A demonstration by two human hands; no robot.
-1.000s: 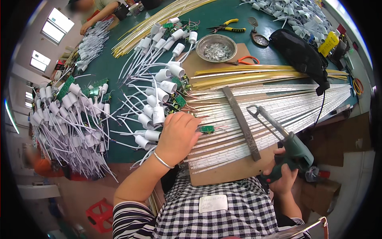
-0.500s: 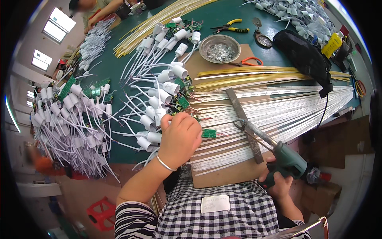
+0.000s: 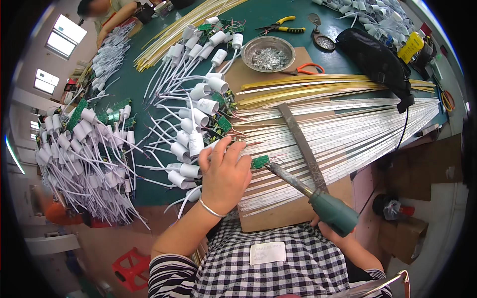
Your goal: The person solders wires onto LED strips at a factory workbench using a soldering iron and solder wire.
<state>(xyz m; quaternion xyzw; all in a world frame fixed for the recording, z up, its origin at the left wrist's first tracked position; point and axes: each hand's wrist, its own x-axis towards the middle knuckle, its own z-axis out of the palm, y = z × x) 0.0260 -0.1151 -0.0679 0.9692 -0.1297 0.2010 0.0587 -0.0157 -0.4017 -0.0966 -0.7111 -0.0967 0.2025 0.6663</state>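
A small green circuit board (image 3: 260, 162) juts out from the thumb and fingertips of my left hand (image 3: 226, 174), which is closed on its near end. Thin wires run from the board toward the silvery LED strips (image 3: 343, 129). My right hand (image 3: 329, 232), partly hidden, grips a dark green soldering gun (image 3: 335, 214). The gun's metal tip is at the board's right edge; whether it touches cannot be made out. White lamp caps (image 3: 197, 144) with white leads lie in a row just left of my left hand. A dark metal bar (image 3: 303, 144) rests across the strips.
Behind the strips stand a metal bowl (image 3: 268, 53) of silvery bits, orange-handled scissors (image 3: 309, 68) and yellow-handled pliers (image 3: 283, 26). A black pouch (image 3: 372, 59) lies at the back right. More lamp caps are heaped at left (image 3: 89, 154). Another person's arm (image 3: 117, 20) is at the far left.
The soldering gun has swung left and down, bringing its tip from over the strips to the circuit board. My left hand stays by the board, its fingers slightly more spread.
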